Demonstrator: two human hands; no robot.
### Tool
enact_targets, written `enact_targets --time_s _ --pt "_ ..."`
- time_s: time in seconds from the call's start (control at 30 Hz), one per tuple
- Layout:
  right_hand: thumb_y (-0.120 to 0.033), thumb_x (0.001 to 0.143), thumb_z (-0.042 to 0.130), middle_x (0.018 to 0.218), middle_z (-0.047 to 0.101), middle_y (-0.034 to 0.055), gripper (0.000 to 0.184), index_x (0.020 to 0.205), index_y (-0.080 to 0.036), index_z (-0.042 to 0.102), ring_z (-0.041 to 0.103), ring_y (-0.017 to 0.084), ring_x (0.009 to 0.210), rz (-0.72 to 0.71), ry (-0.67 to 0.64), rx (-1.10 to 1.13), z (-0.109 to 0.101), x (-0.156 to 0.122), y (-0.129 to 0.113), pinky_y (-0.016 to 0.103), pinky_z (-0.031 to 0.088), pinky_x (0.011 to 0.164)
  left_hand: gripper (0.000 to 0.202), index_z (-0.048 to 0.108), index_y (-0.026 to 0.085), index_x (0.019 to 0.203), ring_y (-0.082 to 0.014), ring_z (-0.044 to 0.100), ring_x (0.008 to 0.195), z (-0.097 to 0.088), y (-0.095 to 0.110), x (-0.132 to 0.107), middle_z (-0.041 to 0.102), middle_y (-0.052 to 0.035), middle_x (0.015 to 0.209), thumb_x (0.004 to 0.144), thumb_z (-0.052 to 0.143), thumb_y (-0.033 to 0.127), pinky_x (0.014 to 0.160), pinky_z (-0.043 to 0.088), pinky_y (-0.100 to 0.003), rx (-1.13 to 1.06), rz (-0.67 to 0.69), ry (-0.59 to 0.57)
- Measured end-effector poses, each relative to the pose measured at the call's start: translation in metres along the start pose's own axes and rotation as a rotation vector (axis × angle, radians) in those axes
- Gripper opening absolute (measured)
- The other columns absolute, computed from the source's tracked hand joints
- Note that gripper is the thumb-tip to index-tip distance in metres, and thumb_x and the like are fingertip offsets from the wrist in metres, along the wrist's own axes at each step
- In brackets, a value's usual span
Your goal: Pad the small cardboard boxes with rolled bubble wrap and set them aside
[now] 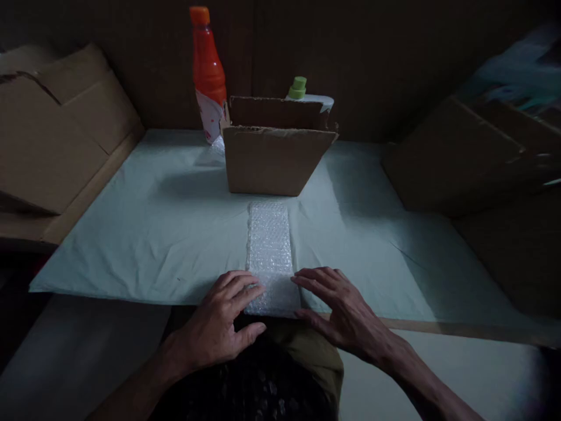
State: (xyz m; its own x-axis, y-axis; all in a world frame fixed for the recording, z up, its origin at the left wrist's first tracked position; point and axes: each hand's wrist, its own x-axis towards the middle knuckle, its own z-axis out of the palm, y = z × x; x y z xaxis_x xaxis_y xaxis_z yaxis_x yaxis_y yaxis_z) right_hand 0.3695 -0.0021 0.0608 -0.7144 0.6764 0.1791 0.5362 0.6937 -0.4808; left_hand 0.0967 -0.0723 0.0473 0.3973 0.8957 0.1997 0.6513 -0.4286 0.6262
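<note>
A strip of clear bubble wrap (269, 245) lies flat on the pale sheet (166, 234) covering the table, running from the near edge toward a small open cardboard box (272, 161). My left hand (219, 324) rests on the strip's near left corner, fingers stretched flat. My right hand (339, 310) lies at the strip's near right edge, fingers spread, thumb under the edge. Neither hand grips anything. An orange bottle (207, 70) with an orange cap stands behind the box at the left. A white bottle with a green cap (299, 89) shows behind the box.
Flattened cardboard (56, 134) is stacked at the left of the table. A larger cardboard box (473, 158) sits at the right. A dark wall closes the back. The scene is dim.
</note>
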Motion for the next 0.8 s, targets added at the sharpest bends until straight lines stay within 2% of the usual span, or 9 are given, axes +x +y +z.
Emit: enact_targets --time_s 0.13,0.2,0.3,0.4,0.5,0.67,0.8 --pt "-0.03 0.087 0.071 0.137 0.061 0.0166 0.052 0.135 -0.018 0.057 0.058 0.032 0.12 -0.138 -0.006 -0.074 0.022 -0.005 -0.01 0.051 0.05 0.091 0.05 0.057 0.018 0.132 -0.03 0.047 0.134 0.012 0.003 -0.006 0.059 -0.0134 0.137 0.084 0.07 0.017 0.107 0.051 -0.051 0.124 0.032 0.011" --pt "-0.023 0.089 0.067 0.135 0.063 0.0154 0.044 0.132 -0.018 0.057 0.058 0.031 0.121 -0.163 0.032 -0.098 0.034 -0.009 -0.011 0.049 0.05 0.092 0.047 0.058 0.016 0.131 -0.0303 0.049 0.132 0.02 0.001 -0.009 0.06 -0.0141 0.135 0.085 0.068 0.014 0.106 0.051 -0.052 0.171 0.042 0.041" --pt "-0.016 0.096 0.057 0.121 0.071 0.0112 0.026 0.121 -0.019 0.062 0.063 0.026 0.111 -0.147 0.103 -0.072 0.047 -0.009 -0.01 0.043 0.051 0.088 0.036 0.063 0.015 0.122 -0.0291 0.053 0.128 0.027 -0.002 -0.009 0.064 -0.0134 0.128 0.086 0.061 0.007 0.105 0.052 -0.051 0.174 0.064 0.125" --pt "-0.015 0.099 0.052 0.105 0.075 0.0075 0.021 0.115 -0.021 0.064 0.068 0.022 0.096 -0.088 0.15 0.023 0.05 -0.003 -0.007 0.039 0.053 0.081 0.025 0.067 0.017 0.108 -0.0243 0.063 0.111 0.028 -0.003 -0.003 0.072 -0.0084 0.109 0.088 0.057 0.006 0.095 0.056 -0.044 0.07 0.065 0.219" --pt "-0.017 0.099 0.051 0.097 0.075 0.0053 0.022 0.116 -0.023 0.064 0.07 0.019 0.087 0.017 0.205 0.096 0.05 0.004 -0.003 0.034 0.056 0.075 0.019 0.068 0.017 0.104 -0.0198 0.067 0.088 0.027 -0.007 0.008 0.074 -0.0041 0.09 0.091 0.057 0.01 0.08 0.059 -0.037 -0.006 -0.005 0.278" --pt "-0.019 0.095 0.058 0.12 0.069 0.0119 0.028 0.123 -0.023 0.06 0.065 0.026 0.106 0.025 0.407 -0.123 0.051 0.001 -0.004 0.042 0.052 0.084 0.022 0.069 0.015 0.109 -0.0219 0.069 0.084 0.03 -0.018 0.026 0.076 -0.0062 0.093 0.089 0.061 0.012 0.076 0.058 -0.037 0.082 -0.113 0.311" --pt "-0.021 0.093 0.062 0.125 0.068 0.0119 0.029 0.122 -0.022 0.06 0.061 0.028 0.114 -0.033 0.329 -0.185 0.055 -0.003 -0.005 0.045 0.048 0.088 0.022 0.068 0.014 0.109 -0.0234 0.066 0.08 0.034 -0.023 0.032 0.073 -0.0056 0.087 0.088 0.062 0.012 0.076 0.058 -0.04 0.184 -0.107 0.301"
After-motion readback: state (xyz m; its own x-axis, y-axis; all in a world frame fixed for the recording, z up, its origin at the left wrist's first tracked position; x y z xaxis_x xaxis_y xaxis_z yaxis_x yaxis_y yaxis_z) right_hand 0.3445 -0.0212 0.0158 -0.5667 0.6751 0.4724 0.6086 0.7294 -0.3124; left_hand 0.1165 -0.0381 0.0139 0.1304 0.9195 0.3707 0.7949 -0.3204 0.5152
